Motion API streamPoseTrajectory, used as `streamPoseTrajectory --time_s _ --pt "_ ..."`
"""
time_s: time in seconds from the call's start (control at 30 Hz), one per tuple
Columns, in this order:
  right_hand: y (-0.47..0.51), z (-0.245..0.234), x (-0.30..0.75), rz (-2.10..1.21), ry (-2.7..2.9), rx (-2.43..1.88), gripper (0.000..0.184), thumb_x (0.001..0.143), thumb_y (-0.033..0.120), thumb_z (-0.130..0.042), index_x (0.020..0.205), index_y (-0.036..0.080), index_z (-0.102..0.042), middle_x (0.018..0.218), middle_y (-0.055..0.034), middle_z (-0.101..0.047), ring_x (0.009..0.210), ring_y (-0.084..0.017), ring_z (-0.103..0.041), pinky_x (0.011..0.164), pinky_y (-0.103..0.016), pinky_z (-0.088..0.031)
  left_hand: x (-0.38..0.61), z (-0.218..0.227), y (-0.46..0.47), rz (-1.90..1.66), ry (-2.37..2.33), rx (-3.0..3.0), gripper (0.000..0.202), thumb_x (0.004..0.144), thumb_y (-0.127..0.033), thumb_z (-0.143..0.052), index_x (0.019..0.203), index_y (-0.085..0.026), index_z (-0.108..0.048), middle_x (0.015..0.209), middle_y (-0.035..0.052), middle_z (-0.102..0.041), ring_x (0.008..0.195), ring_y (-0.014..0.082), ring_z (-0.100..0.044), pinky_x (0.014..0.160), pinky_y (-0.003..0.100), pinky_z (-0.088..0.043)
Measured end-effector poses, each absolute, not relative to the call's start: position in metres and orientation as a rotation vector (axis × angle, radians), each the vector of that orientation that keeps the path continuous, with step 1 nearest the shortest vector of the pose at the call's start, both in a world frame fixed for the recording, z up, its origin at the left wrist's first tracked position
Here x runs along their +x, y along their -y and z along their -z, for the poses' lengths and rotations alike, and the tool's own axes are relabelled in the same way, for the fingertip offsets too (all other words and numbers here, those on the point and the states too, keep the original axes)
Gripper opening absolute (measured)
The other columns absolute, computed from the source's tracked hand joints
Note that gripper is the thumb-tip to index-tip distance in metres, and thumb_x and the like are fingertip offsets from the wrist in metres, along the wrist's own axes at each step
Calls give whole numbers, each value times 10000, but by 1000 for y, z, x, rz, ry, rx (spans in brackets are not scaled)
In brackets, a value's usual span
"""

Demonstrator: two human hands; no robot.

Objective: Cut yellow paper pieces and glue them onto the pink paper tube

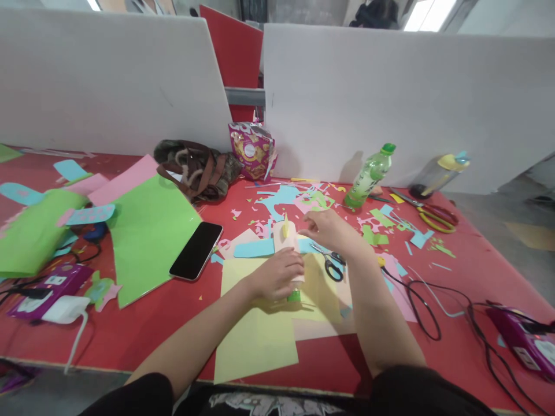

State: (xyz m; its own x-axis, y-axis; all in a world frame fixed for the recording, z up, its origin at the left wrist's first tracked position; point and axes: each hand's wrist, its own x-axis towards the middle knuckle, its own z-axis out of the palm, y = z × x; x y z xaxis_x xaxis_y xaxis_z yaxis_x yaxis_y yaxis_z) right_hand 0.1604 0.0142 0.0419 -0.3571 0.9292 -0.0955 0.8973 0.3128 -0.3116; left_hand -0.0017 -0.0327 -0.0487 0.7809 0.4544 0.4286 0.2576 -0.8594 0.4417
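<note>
Black-screened phone [196,251], brown-strapped bag [206,173] beside purple snack packet [252,152], green-capped bottle [367,179]

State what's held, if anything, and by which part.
Left hand holds the pale pink tube by its near half; whether the right hand pinches anything cannot be told.

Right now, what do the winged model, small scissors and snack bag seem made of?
Winged model: likely matte paper or card, at least outside; flat colour, no shine. Small scissors: probably metal blades, greyish; black handles, perhaps plastic. Snack bag: glossy foil-like film, crinkled, silvery near its top.
</note>
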Motion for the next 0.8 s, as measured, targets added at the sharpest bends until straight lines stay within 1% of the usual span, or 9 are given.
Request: streamPoseTrajectory --time_s 0.1,0.17,0.23,0.3,0.4,0.5,0.57,0.67,0.8 --pt "-5 -38 173 -372 2555 -1891 162 783 183 -486 901 144 -590 846 -77 -630 800 -168 -583 628 -225 -389 -7 47 30 -796 -527 2563 159 785 -258 -382 830 -173 -508 888 94 -609 923 186 -533 968 403 -320" --pt "5 -27 179 -275 2673 -2064 195 770 103 -441 893 129 -589 885 -111 -621 851 -210 -589 627 -248 -398 -8 49 31 -806 -568 2540 157 793 -229 -373 822 -176 -518 891 91 -619 935 178 -539 976 395 -320" --pt "18 -13 182 -216 2715 -2191 254 764 42 -390 924 106 -576 917 -149 -607 838 -230 -603 605 -263 -409 -7 52 33 -817 -628 2521 182 794 -184 -352 812 -181 -533 881 81 -631 937 167 -546 979 396 -324" --pt "31 0 184 -212 2705 -2239 282 767 9 -354 928 96 -568 897 -157 -601 783 -223 -619 575 -259 -414 -5 56 35 -848 -702 2494 212 797 -154 -338 812 -183 -547 877 73 -638 944 163 -549 978 405 -332" --pt "44 13 184 -156 2661 -2304 294 787 8 -311 963 78 -536 885 -165 -578 756 -226 -623 534 -255 -415 -1 61 39 -960 -791 2478 184 795 -171 -376 845 -174 -553 916 86 -623 978 185 -528 946 424 -367" --pt "48 18 183 -4 2581 -2339 291 795 16 -291 979 87 -505 958 -184 -539 702 -207 -624 494 -245 -406 -1 65 40 -1091 -918 2508 144 763 -220 -432 850 -171 -537 912 101 -576 943 210 -506 882 429 -407" --pt "48 19 182 30 2559 -2341 292 795 12 -284 983 90 -493 948 -180 -540 677 -198 -624 488 -238 -404 -1 68 40 -1137 -1034 2520 155 739 -258 -460 853 -169 -515 904 103 -534 928 224 -484 860 436 -411" --pt "46 20 182 -38 2560 -2342 299 787 1 -286 1002 80 -478 863 -158 -566 705 -219 -627 509 -245 -408 -2 71 41 -1130 -1189 2513 230 709 -294 -487 897 -161 -474 966 118 -468 986 258 -430 862 463 -393" --pt "42 22 184 -209 2469 -2314 274 780 21 -319 1012 42 -462 843 -180 -580 758 -257 -616 525 -267 -391 -1 71 42 -1048 -1270 2477 296 689 -303 -508 935 -156 -438 1067 142 -394 1076 291 -354 888 493 -359"
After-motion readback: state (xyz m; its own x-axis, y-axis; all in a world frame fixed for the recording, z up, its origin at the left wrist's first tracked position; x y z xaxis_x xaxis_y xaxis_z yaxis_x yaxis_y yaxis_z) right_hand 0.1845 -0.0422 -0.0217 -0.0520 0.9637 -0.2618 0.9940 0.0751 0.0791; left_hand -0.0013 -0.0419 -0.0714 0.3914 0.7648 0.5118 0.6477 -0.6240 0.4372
